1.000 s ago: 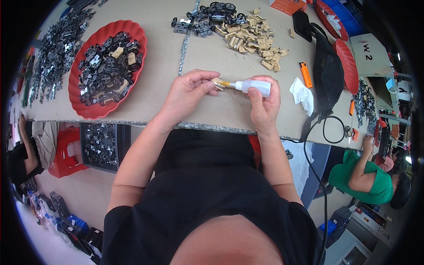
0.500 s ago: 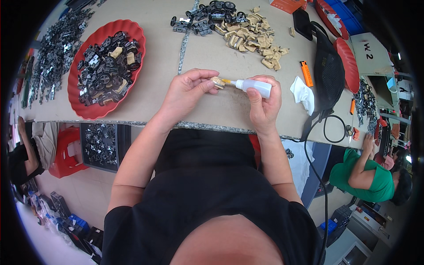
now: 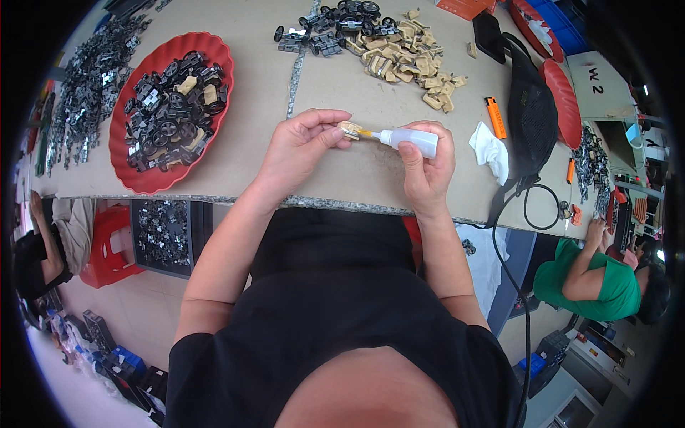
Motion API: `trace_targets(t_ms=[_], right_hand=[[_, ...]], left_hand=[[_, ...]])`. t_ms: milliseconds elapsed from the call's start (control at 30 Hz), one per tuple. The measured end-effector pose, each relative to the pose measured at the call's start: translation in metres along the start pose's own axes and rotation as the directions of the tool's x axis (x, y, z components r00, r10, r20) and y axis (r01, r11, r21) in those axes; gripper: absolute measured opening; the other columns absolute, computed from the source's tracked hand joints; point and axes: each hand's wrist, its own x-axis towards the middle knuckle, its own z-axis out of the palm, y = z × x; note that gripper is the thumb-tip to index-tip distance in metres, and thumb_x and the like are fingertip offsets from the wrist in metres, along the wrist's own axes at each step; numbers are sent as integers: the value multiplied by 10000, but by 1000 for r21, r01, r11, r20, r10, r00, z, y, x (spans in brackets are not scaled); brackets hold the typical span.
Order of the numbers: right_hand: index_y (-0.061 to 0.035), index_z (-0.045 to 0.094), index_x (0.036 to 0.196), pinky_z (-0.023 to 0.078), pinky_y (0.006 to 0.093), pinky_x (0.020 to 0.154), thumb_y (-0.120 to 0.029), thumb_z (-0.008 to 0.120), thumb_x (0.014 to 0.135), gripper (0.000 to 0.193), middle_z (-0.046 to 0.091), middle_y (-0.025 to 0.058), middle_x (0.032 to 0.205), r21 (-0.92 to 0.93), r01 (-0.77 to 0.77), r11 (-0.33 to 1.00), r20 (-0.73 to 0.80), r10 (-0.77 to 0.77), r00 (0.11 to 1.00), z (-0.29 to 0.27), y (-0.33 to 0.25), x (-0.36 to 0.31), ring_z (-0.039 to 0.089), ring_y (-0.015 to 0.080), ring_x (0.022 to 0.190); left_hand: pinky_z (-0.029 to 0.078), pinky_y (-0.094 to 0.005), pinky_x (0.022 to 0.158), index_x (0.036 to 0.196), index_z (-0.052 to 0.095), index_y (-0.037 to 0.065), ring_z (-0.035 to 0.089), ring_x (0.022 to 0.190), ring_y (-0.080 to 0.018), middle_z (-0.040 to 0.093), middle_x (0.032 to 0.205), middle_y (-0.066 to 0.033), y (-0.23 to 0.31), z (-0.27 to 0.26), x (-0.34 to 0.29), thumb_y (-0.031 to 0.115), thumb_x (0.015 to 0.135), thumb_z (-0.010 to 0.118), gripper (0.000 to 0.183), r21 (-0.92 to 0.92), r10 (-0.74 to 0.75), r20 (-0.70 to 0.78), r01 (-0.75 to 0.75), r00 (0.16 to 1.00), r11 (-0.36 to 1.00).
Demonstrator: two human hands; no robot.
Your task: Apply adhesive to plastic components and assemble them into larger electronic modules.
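Note:
Between the thumb and fingers of my left hand [image 3: 307, 146] is a small beige plastic part [image 3: 349, 129]. My right hand [image 3: 429, 167] grips a translucent white squeeze bottle [image 3: 414, 141], tilted on its side. Its thin nozzle, yellowish at the end, points left and meets or nearly meets the beige part; I cannot tell if they touch. Beyond my hands lies a heap of similar beige parts [image 3: 407, 57]. Beside that heap are several black wheeled chassis pieces [image 3: 342, 25]. On the left, a red scalloped tray [image 3: 135, 180] holds more wheeled pieces with a few beige ones among them.
A pile of dark parts [image 3: 93, 93] covers the far left of the table. To the right lie an orange lighter [image 3: 495, 118], a crumpled white tissue [image 3: 489, 153], a phone [image 3: 488, 37] and a black bag [image 3: 531, 107] with a hanging cable. A person in green [image 3: 592, 282] works at right.
The beige part has turned slightly in my left fingers, showing a grey edge. Both hands stay almost in place, and the bottle still points at the part.

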Motion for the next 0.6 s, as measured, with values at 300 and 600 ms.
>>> trace_targets(t_ms=[300,600], right_hand=[[-1,480,1028,486,258,774,48,635,771,304,581,110,980,560,-252,789,-231,440,868,-22,-6,21,577,157,867],[5,483,1031,459,253,836,83,680,705,388,581,116,1012,259,-347,901,-263,411,873,-44,16,18,556,150,927]], left_hand=[[482,-234,797,1105,539,-39,604,840,-113,626,954,-80,1,-1,0,31,880,532,235,-32,21,9,-20,1000,999],[489,-254,801,1086,552,-32,608,847,-139,619,969,-99,3,-1,3,26,867,548,227,-150,-62,58,70,996,986]])
